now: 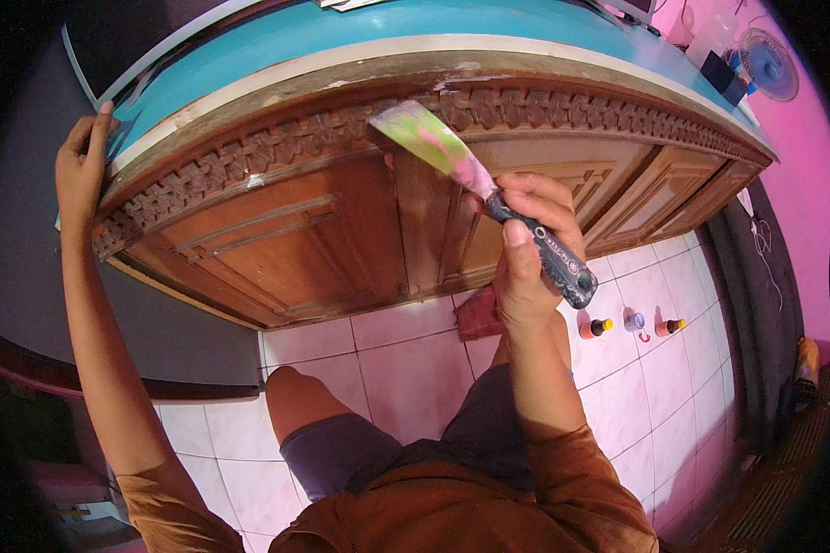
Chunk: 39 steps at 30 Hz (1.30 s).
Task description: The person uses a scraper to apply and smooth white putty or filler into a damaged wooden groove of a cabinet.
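Note:
My right hand (539, 249) is closed round the dark handle of a putty knife (424, 138). The knife's blade, smeared with green, pink and white paint, points up and left in front of the carved trim (341, 131) of a brown wooden cabinet (277, 240). Whether the blade touches the wood I cannot tell. Bare, greyish wood and white patches show along the cabinet's upper edge. At the far left corner, my left hand (85, 161) rests against the edge of the blue top (277, 55) with its fingers extended and no tool in it.
A screen (148, 41) stands on the top at left, and a small fan (767, 64) at far right. On the tiled floor (618, 396) are two small dark bottles with yellow caps (602, 327), (670, 326) and a small clear container (634, 321). A reddish cloth (480, 315) lies below the cabinet.

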{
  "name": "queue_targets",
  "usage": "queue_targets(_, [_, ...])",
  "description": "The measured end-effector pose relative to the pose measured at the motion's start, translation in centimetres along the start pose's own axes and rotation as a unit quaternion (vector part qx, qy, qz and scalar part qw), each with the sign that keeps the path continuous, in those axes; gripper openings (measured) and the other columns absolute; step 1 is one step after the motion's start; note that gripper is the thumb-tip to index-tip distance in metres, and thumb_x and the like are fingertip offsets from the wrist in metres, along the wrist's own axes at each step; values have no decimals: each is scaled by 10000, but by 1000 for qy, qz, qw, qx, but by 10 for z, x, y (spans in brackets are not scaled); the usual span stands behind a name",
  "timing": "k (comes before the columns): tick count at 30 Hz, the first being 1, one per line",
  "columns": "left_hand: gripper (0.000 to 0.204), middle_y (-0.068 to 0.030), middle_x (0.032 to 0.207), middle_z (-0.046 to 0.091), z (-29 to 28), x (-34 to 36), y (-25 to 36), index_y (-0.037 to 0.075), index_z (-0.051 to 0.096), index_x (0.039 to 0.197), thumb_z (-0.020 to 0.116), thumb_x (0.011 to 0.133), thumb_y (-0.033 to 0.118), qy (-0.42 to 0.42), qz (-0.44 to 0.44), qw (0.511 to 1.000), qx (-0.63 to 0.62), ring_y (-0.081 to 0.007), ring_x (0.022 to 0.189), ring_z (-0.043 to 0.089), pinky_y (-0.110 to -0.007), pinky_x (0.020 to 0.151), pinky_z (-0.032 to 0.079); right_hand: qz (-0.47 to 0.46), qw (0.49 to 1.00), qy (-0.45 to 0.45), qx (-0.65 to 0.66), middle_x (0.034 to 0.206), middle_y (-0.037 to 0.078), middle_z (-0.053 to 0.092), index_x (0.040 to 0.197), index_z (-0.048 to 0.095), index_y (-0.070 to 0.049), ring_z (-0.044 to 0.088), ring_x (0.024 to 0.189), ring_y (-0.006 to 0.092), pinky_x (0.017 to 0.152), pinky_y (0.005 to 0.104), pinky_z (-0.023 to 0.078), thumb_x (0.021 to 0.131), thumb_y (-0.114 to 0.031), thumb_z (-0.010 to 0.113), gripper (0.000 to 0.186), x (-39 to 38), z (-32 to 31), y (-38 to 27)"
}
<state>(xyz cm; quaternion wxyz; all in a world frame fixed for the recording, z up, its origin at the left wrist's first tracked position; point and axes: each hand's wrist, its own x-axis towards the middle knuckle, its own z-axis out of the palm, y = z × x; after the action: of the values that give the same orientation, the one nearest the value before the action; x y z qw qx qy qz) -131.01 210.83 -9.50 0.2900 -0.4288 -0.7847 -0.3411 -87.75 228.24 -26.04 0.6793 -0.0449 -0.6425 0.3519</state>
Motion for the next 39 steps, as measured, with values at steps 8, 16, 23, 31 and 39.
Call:
queue_targets(8, [513, -95, 866, 674, -1, -2, 8, 74, 740, 940, 567, 914, 556, 16, 21, 1000, -3, -181, 830, 584, -308, 828, 431, -29, 998, 54, -28, 1132, 210, 525, 1053, 609, 44, 598, 1033, 310, 828, 468, 610, 917, -155, 597, 241, 5, -20, 1])
queue_targets(16, [518, -97, 867, 674, -3, -1, 8, 73, 740, 946, 562, 914, 558, 9, 2, 1000, 4, -189, 833, 585, -319, 838, 432, -30, 998, 19, -50, 1122, 179, 554, 1025, 646, 20, 593, 1041, 274, 883, 433, 565, 913, -143, 623, 199, 8, -7, -1])
queue_targets(23, [512, -94, 861, 673, -2, -1, 3, 69, 740, 946, 565, 918, 549, 9, -1, 1000, 30, -183, 826, 586, -305, 822, 439, -18, 991, 51, -125, 1084, 130, 652, 971, 727, -58, 611, 1015, 242, 908, 346, 483, 848, -148, 716, 153, 0, -3, -14])
queue_targets(31, [489, -84, 864, 677, 0, 2, -2, 74, 740, 950, 568, 925, 531, 4, 0, 1000, 18, -175, 829, 593, -298, 823, 442, -19, 988, 75, -135, 1097, 153, 637, 970, 709, -39, 605, 1017, 239, 895, 356, 478, 847, -149, 725, 166, 1, 0, -13])
queue_targets(39, [471, -76, 877, 680, -2, -1, 1, 65, 735, 963, 562, 942, 503, 13, 8, 999, 32, -172, 842, 599, -302, 835, 445, -45, 981, 78, -173, 1150, 181, 527, 971, 619, -20, 564, 1059, 263, 913, 415, 537, 909, -124, 615, 122, -15, -12, -15])
